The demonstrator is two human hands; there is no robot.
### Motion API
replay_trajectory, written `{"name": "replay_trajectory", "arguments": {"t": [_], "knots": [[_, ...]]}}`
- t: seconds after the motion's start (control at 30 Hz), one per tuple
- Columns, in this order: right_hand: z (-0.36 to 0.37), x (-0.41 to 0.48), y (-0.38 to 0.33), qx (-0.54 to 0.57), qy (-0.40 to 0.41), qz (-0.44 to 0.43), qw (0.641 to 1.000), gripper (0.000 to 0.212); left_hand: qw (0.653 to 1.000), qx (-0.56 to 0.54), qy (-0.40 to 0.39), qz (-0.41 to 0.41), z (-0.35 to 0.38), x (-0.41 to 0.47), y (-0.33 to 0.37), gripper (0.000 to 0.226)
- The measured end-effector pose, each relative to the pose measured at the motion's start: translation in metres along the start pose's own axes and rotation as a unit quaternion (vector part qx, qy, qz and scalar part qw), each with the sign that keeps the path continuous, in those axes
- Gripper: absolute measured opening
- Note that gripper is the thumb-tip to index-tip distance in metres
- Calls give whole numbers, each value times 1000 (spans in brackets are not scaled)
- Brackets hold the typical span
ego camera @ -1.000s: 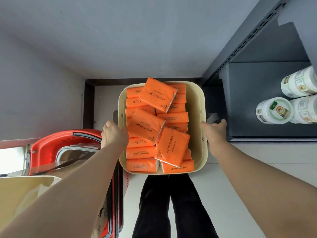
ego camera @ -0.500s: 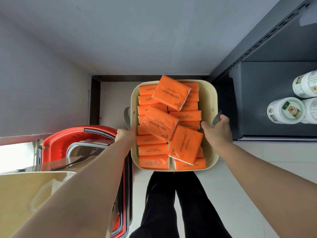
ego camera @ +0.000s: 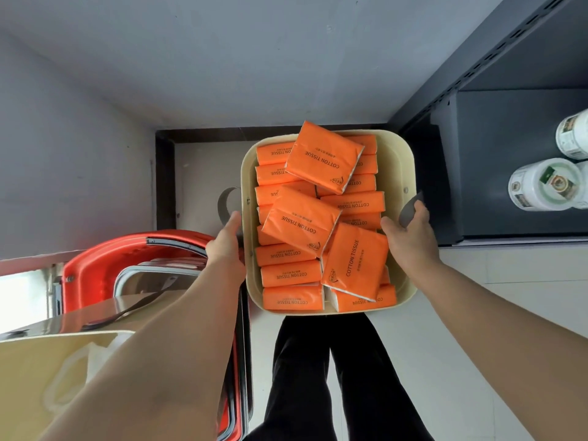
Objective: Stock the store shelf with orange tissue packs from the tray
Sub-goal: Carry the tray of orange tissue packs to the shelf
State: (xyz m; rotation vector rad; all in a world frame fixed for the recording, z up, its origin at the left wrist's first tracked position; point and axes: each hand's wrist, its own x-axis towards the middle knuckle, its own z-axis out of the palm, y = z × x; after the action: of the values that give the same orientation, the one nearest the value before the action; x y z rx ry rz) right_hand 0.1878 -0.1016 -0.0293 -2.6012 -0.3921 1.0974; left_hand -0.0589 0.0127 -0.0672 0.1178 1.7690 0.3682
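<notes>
A cream tray (ego camera: 401,173) full of orange tissue packs (ego camera: 300,224) sits in front of me above my legs; several packs lie loose and tilted on top of the neat rows. My left hand (ego camera: 226,241) lies against the tray's left wall with its fingers straight, just below the free grey strap handle (ego camera: 226,198). My right hand (ego camera: 410,237) grips the tray's right rim, thumb inside by a tilted pack (ego camera: 354,261) and fingers round the right grey strap handle (ego camera: 410,209). The dark shelf (ego camera: 515,154) stands at the right.
White labelled canisters (ego camera: 542,184) lie on the dark shelf at the far right. A red shopping basket (ego camera: 105,265) with a grey handle is at my left, above a cream surface (ego camera: 47,377). A grey wall lies ahead, pale floor tiles below.
The tray has shifted right, toward the shelf. My left hand has uncurled from the tray's left rim and now lies straight along its wall. My right hand stays on the right rim.
</notes>
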Motion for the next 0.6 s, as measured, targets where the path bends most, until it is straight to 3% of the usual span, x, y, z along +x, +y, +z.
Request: {"name": "replay_trajectory", "arguments": {"t": [0.1, 0.23, 0.37, 0.5, 0.6], "knots": [[-7, -1, -2, 26, 23, 24, 999, 73, 997, -5, 40, 73, 0, -7, 11, 54], [-19, 2, -2, 39, -1, 54, 998, 72, 978, 137, -44, 148, -6, -29, 28, 38], [-31, 5, -2, 86, -61, 66, 992, 72, 941, 279, -119, 148, -9, -43, 39, 40], [-43, 5, -2, 124, -125, 50, 983, 71, 939, 280, -129, 150, 0, -53, 42, 23], [-50, 8, -5, 153, -158, 45, 975, 76, 949, 268, -96, 134, 10, -64, 35, 22]]}}
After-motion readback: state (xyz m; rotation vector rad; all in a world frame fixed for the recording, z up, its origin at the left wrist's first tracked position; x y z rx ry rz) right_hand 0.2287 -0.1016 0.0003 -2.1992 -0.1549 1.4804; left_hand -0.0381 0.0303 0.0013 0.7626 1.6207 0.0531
